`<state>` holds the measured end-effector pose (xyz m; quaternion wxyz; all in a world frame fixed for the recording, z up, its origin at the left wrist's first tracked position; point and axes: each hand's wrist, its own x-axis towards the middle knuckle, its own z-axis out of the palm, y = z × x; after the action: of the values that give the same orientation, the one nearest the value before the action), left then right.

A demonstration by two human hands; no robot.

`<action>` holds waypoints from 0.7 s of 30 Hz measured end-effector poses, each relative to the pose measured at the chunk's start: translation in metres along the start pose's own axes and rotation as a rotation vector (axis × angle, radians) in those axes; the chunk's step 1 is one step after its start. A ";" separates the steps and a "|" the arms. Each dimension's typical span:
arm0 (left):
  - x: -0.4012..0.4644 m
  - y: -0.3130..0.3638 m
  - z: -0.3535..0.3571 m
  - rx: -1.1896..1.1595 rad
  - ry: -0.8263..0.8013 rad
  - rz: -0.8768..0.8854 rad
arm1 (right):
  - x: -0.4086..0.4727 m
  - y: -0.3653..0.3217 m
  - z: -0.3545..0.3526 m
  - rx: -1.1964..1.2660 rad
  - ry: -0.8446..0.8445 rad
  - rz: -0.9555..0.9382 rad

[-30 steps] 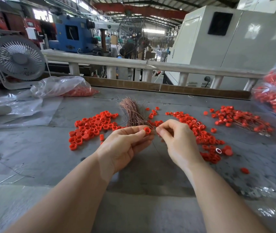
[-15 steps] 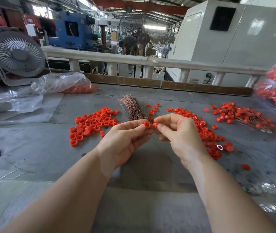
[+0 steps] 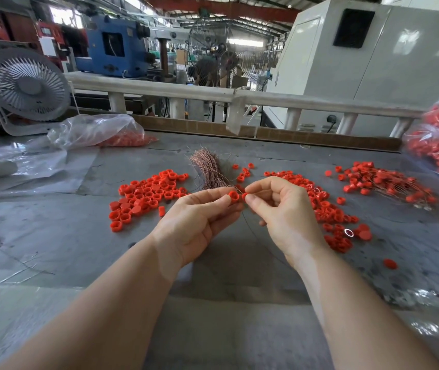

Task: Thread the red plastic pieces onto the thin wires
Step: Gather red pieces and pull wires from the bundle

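Pinching a red ring (image 3: 233,196), the left hand (image 3: 199,222) met the right hand (image 3: 283,209), which gripped a smaller red piece (image 3: 244,196) above the grey worktop (image 3: 52,236), near the wire bundle (image 3: 207,169).

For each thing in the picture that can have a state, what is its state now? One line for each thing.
left hand: pinches a red ring at its fingertips
right hand: pinches a smaller red piece
wire bundle: lying loose on the table
left pile of red pieces: loose, unthreaded
far right pile: pieces on wires
clear bag: lying flat, part full
desk fan: cannot tell if it runs
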<state>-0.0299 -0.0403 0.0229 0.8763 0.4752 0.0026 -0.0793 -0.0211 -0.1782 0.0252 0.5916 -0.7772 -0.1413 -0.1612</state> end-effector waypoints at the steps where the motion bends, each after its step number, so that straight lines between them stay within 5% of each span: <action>1: 0.000 0.000 0.000 -0.001 -0.002 -0.001 | 0.000 0.000 0.000 -0.005 -0.003 -0.006; 21: -0.001 0.002 0.000 -0.049 0.015 0.003 | 0.001 0.001 -0.001 -0.030 0.000 -0.020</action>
<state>-0.0307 -0.0394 0.0248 0.8878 0.4542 0.0101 -0.0743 -0.0202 -0.1791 0.0246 0.5782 -0.7845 -0.1467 -0.1693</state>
